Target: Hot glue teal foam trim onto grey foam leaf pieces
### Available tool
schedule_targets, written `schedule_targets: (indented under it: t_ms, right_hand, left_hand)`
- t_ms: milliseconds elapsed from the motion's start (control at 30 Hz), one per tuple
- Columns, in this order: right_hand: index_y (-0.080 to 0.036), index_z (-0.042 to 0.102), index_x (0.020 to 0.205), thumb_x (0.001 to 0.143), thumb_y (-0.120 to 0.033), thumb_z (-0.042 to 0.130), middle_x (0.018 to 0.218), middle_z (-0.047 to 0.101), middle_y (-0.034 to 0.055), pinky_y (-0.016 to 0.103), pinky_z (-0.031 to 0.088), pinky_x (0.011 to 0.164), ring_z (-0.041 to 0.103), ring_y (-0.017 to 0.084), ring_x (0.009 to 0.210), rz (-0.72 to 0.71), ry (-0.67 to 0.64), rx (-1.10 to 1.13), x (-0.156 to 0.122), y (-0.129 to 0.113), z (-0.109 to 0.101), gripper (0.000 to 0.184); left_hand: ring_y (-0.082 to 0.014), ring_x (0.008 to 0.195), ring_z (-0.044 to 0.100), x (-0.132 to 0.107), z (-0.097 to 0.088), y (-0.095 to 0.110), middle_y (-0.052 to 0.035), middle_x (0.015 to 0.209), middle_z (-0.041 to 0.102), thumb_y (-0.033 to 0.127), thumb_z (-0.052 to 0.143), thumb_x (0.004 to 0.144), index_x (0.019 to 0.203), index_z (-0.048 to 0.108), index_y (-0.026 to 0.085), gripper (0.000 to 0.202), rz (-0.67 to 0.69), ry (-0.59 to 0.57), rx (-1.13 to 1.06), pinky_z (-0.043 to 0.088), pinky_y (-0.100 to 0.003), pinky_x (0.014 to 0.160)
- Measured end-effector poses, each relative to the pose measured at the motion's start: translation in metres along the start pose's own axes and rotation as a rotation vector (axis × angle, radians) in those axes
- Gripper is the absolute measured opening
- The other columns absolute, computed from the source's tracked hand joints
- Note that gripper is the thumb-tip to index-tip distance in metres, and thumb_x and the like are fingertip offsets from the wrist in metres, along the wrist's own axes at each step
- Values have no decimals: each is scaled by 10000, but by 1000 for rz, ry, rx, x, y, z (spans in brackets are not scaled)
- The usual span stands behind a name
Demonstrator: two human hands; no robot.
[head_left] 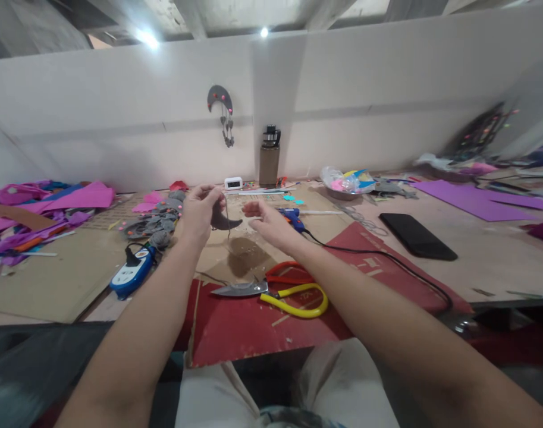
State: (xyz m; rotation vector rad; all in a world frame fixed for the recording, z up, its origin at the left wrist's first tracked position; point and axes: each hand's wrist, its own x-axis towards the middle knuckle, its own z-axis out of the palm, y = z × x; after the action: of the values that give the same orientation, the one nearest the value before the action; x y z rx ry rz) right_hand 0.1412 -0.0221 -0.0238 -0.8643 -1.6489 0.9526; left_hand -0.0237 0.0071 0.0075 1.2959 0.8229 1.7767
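My left hand (203, 205) pinches a dark grey crescent moon cut-out (226, 222), lifted above the cardboard. A thin grey string (228, 214) hangs down across the moon. My right hand (266, 220) is just right of the moon, apart from it, with its fingers loosely spread and nothing seen in them. A blue glue gun (291, 219) lies behind my right wrist. Scissors (275, 291) with one red and one yellow handle rest on the red board (244, 333) below my hands, blades toward the left.
Left stand grey felt pieces (157, 217), a yarn ball (159, 239), a blue-white power strip (132, 272) and pink scraps (81, 199). Behind are a bottle (270, 160) and a hanging moon ornament (220, 100). Right are a phone (417, 236), a black cord (378, 252) and a bowl (346, 193).
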Motion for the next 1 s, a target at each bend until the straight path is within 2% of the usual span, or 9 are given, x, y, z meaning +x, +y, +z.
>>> schedule_targets:
  t_ms: [133,233,300,433,600,733,800,900,1000]
  right_hand:
    - [-176,493,1185,731,-280,656,1255,567,111,367,377,997,516,187,1162,21,-85,-61,-4,-3,12,494]
    - [-173,595,1033,733,-359,662,1066,639,61,332,417,886,555,179,1003,45,-16,-121,1,2,21,359]
    - [-170,613,937,750,-349,642,879,637,20,291,426,762,548,152,843,58,19,-118,6,8,26,260]
    - [-168,573,804,813,-298,559,688,546,-32,240,386,627,481,104,642,43,15,-107,9,15,26,131]
    - [-162,600,914,798,-279,597,927,638,55,280,413,770,557,148,826,-66,2,-548,7,8,-5,165]
    - [-122,572,1076,855,-323,531,1035,644,155,346,416,858,579,238,990,160,168,-905,9,11,-45,302]
    - [-83,544,1135,863,-364,521,1134,607,218,384,401,907,561,290,1075,260,181,-1055,7,17,-59,392]
    - [-54,505,1190,836,-408,554,1192,570,259,369,430,873,577,312,1082,404,152,-1101,-1,32,-69,504]
    - [-59,531,1172,802,-358,590,1097,625,253,348,460,780,635,298,963,421,171,-961,-4,43,-71,479]
  left_hand:
    - [-95,516,536,-12,8,2,19,609,599,261,702,675,749,636,191,121,102,-85,192,415,-193,498]
    - [-103,596,555,-19,12,10,10,641,622,182,726,622,698,681,190,89,172,-90,355,431,-186,570]
    - [-113,667,575,-23,16,14,3,682,649,133,734,585,660,692,188,102,210,-165,437,443,-183,631]
    - [-106,583,559,-22,18,13,5,659,640,174,745,586,679,671,180,119,92,-112,319,433,-190,552]
    - [-92,472,535,-4,4,8,25,581,600,271,742,620,736,587,186,212,-4,10,18,442,-203,481]
    - [-99,478,556,4,-5,6,27,557,605,303,737,630,755,566,185,242,-23,42,17,460,-203,480]
    - [-104,476,568,4,-5,5,21,555,613,317,732,638,765,571,181,246,-20,54,39,472,-208,483]
    - [-117,476,589,2,-3,5,16,565,613,315,744,626,766,578,176,258,-15,57,21,465,-206,458]
    - [-126,468,595,0,-2,4,13,581,609,311,754,614,765,584,175,266,-37,60,-12,454,-206,428]
